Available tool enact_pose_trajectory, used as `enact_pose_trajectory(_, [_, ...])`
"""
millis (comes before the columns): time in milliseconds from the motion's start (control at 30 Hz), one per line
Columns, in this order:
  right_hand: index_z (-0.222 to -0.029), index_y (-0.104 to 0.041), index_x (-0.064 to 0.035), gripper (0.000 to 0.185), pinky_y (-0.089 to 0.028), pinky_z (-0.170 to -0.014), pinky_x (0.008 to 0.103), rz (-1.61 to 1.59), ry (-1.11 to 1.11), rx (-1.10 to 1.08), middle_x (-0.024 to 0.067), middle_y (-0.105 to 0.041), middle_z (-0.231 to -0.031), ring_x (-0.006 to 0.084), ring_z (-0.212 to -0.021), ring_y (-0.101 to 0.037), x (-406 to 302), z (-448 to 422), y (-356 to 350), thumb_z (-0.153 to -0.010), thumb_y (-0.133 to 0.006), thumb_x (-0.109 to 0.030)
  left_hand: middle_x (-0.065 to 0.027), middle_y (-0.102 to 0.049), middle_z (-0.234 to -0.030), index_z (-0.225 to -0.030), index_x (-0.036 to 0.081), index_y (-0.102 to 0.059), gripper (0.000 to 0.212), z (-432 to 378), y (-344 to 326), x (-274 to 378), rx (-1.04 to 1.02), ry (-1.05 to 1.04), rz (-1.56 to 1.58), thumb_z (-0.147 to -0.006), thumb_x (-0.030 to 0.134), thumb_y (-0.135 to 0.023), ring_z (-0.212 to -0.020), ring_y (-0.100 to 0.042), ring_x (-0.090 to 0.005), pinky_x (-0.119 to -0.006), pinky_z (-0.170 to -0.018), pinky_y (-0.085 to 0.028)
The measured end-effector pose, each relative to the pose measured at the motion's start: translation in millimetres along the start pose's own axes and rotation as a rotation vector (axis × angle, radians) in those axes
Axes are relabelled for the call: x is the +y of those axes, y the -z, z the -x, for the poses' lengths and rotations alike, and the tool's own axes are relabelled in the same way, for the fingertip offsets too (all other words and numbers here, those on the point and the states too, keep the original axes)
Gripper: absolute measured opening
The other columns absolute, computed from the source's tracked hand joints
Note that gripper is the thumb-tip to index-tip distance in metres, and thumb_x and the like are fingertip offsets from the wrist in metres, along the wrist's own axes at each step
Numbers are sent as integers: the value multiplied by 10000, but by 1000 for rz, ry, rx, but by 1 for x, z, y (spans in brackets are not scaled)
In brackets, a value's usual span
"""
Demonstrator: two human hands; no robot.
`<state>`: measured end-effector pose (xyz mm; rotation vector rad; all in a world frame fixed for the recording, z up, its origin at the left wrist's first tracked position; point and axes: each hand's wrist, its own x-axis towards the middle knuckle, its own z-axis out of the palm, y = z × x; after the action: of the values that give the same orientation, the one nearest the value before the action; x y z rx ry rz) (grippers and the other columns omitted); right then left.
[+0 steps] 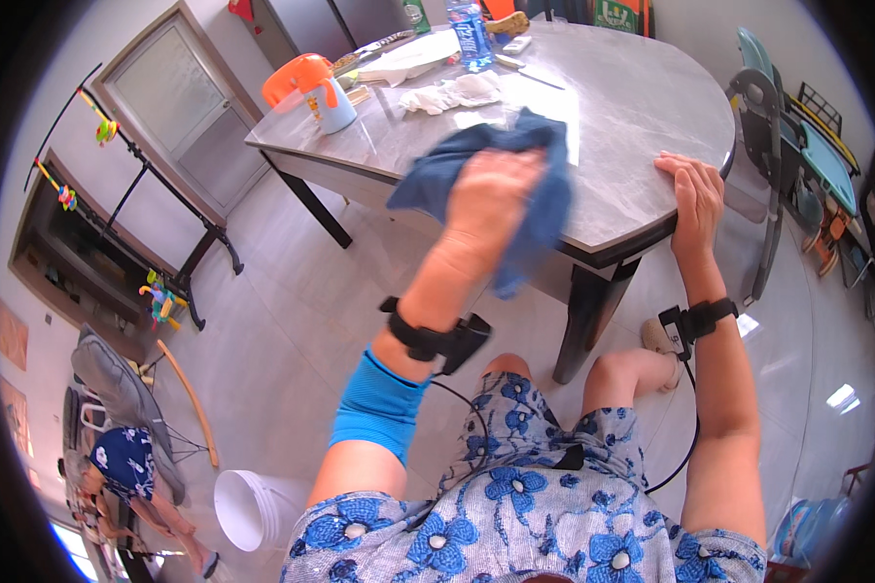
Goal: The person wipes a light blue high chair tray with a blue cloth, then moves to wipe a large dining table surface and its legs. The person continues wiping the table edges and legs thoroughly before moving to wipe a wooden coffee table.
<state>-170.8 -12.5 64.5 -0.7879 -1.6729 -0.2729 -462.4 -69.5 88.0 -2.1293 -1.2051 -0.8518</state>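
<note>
A dark blue cloth (437,162) is bunched under my left hand (494,191), at the near edge of the dining table (631,116). Part of the cloth lies over the grey marble-patterned top, and a corner hangs below the edge. Motion blurs this hand and the cloth, so the fingertips are partly hidden. My right hand (694,197) rests on the table's right corner, fingers on the top, and holds nothing. Beyond the cloth lie crumpled white tissues (453,93) and a knife (529,71).
An orange-lidded children's cup (328,98) and a blue-labelled plastic bottle (471,36) stand on the table. A folded high chair (762,160) is at the right. A white bucket (251,510) is on the floor at lower left; a seated person (135,466) is beyond it.
</note>
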Motion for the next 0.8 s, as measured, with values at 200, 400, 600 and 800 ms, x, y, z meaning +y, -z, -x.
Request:
enact_pose_trajectory(200, [-1049, -739, -40, 401, -398, -1056, 385, 23, -9, -69, 101, -747, -1176, 275, -1139, -633, 6, 0, 1, -1064, -394, -245, -148, -707, -1265, -1216, 62, -722, 432, -18, 19, 103, 53, -138, 217, -837, 255, -644, -1158, -662, -314, -467, -1140, -415])
enact_pose_trajectory(400, [-1052, -742, -47, 416, -383, -1079, 376, 30, -7, -107, 106, -740, -1198, 272, -1171, -619, -4, -5, 7, -1069, -377, -247, -157, -683, -1313, -1255, 55, -688, 426, -13, 32, 26, -116, -75, 209, -870, 230, -638, -1238, -631, -317, -448, -1145, -414])
enact_pose_trajectory(600, [-1039, -750, -51, 404, -384, -1073, 372, 7, -13, -69, 101, -747, -1176, 265, -1163, -622, -4, -1, 5, -1062, -393, -238, -149, -599, -1460, -1438, 57, -573, 481, 31, 24, -136, -224, 48, -39, -975, 178, -523, -1359, -541, -322, -434, -1200, -348])
enact_pose_trajectory(800, [-1021, -751, -41, 392, -387, -1061, 371, -30, -19, -36, 96, -752, -1157, 258, -1147, -628, -11, -2, 3, -1054, -407, -225, -167, -514, -1531, -1483, 53, -514, 532, 83, 12, -215, 37, 424, -161, -1039, 337, -441, -1398, -474, -369, -480, -1219, -285])
